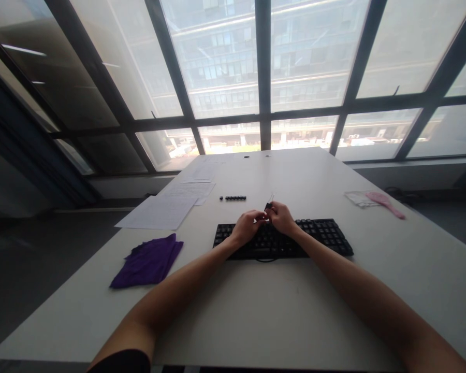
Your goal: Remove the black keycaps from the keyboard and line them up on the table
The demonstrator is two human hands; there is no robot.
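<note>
Both hands meet above a black keyboard [323,235], over its upper middle. My right hand [282,218] is closed on what looks like a wire keycap puller [272,197], whose thin wire ends stick up and away from the fingers. A small black piece [268,205] shows at the right fingertips; whether it is the puller's body or a keycap I cannot tell. My left hand [249,226] is closed in a pinch, its fingertips against the right ones; what they hold is hidden. Beyond the keyboard, several black keycaps [236,198] lie in a row, with a single keycap [221,198] at the left.
A folded purple cloth [146,261] lies at the left on the white table [233,305]. Paper sheets [159,211] overlap behind it. At the right rest a pink hairbrush-like item [386,203] and a clear plastic bag [359,199]. Large windows stand beyond the table.
</note>
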